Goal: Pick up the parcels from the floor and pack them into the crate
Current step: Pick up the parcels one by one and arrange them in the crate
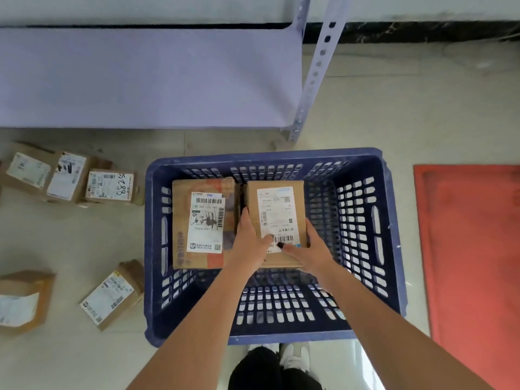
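A dark blue slotted crate (391,235) stands on the floor in front of me. Inside it, at the far left, lies a cardboard parcel (202,223) with a white label. To its right is a second labelled cardboard parcel (277,209), held inside the crate by both hands. My left hand (250,237) grips its left near edge and my right hand (308,246) grips its right near corner. More parcels lie on the floor to the left: a group of three (70,178), one tilted parcel (112,296) beside the crate and one (22,299) at the frame's left edge.
A pale metal shelf (152,77) with a perforated upright (315,71) stands just beyond the crate. A red mat (472,249) lies on the tiled floor at the right. My shoes (292,356) are right behind the crate's near rim.
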The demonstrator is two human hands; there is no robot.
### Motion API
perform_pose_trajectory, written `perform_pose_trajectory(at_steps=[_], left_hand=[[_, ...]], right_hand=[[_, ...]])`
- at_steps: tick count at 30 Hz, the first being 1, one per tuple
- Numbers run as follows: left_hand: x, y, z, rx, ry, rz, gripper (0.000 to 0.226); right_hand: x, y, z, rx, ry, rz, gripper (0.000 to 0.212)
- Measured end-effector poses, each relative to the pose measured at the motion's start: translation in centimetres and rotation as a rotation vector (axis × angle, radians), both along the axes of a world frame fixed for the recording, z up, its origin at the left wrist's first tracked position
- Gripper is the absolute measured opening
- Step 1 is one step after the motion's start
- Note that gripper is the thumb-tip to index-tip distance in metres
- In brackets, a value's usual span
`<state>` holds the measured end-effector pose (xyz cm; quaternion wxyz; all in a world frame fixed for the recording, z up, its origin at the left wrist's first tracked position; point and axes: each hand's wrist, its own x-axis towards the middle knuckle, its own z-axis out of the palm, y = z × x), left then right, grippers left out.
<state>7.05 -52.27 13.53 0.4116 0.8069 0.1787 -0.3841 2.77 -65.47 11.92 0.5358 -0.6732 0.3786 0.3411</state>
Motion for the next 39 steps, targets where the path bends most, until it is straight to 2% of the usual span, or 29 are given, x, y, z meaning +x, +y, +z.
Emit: perform_pose_trajectory(at_steps=[3,8,13,18,24,29,34,39], left_hand=[[1.0,-0.6,-2.1,0.12,0.003,-0.041,0.073],[2.0,-1.0,-3.5,0.243,0.003,-0.069,0.081],[0.7,-1.5,-3.1,0.311,-0.082,-0.032,0.082],[-0.5,-2.2,-2.2,0.369,-0.194,-0.067,0.078],[-0.9,-2.4,-2.0,0.392,-0.207,-0.08,0.072],[-2.6,-2.3,-0.3,0.339,-0.171,-0.033,0.066],[-3.0,-1.1,0.8,0.346,-0.208,0.004,0.056],[-2.3,0.3,3.3,0.306,-0.205,0.087,0.05]], right_hand=[[0.7,0.3,-2.3,-0.017,-0.031,0.004,0.09],[2.0,1.4,-4.0,-0.066,-0.076,0.052,0.093],[2.0,2.2,-4.2,-0.101,-0.072,0.029,0.1],[2.3,2.7,-3.9,-0.11,-0.039,0.007,0.096],[3.2,2.4,-4.0,-0.095,-0.022,0.051,0.097],[3.5,2.9,-3.0,-0.152,-0.031,0.048,0.102],[3.3,1.7,-0.6,-0.183,-0.039,0.052,0.102],[2.2,0.6,3.3,-0.163,-0.137,0.085,0.097]])
